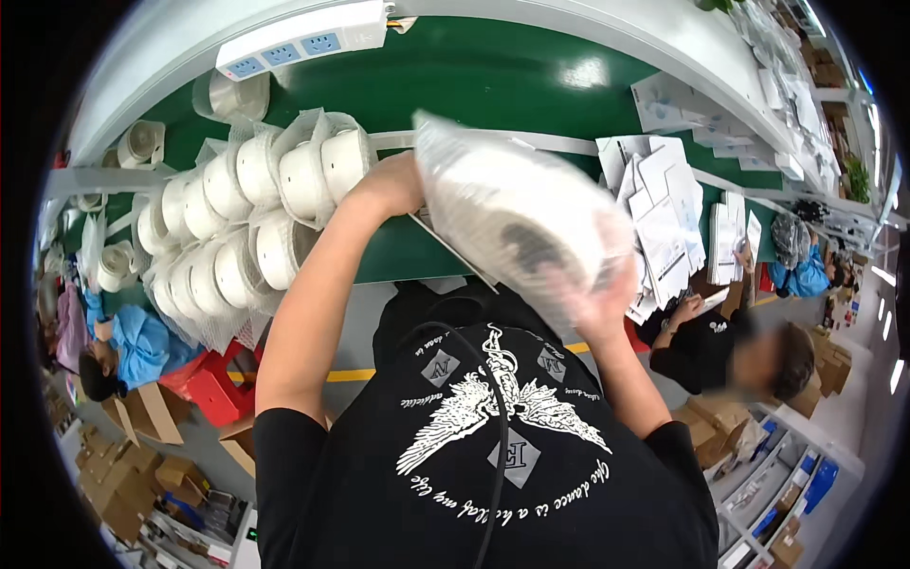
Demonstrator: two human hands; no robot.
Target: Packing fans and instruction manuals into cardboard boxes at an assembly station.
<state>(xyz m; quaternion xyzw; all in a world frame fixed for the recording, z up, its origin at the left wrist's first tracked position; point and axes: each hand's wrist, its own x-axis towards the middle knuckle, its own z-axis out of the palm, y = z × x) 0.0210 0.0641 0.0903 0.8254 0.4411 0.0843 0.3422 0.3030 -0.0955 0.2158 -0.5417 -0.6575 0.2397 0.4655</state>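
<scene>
In front of my chest, above the bench edge, I hold a clear plastic bag with a white round device in it. The device shows a dark opening; motion blurs both. My left hand is closed on the bag's left edge, its fingertips hidden behind the plastic. At the bag's lower right end my right hand grips it, its fingers smeared and partly seen through the film. Left of the bag stand several white cylindrical devices in rows, wrapped in bubble wrap.
A green bench carries a power strip on its back rail. Loose white leaflets pile up on the right, beside a stack of white booklets. Co-workers sit at right and left. A red bin stands below.
</scene>
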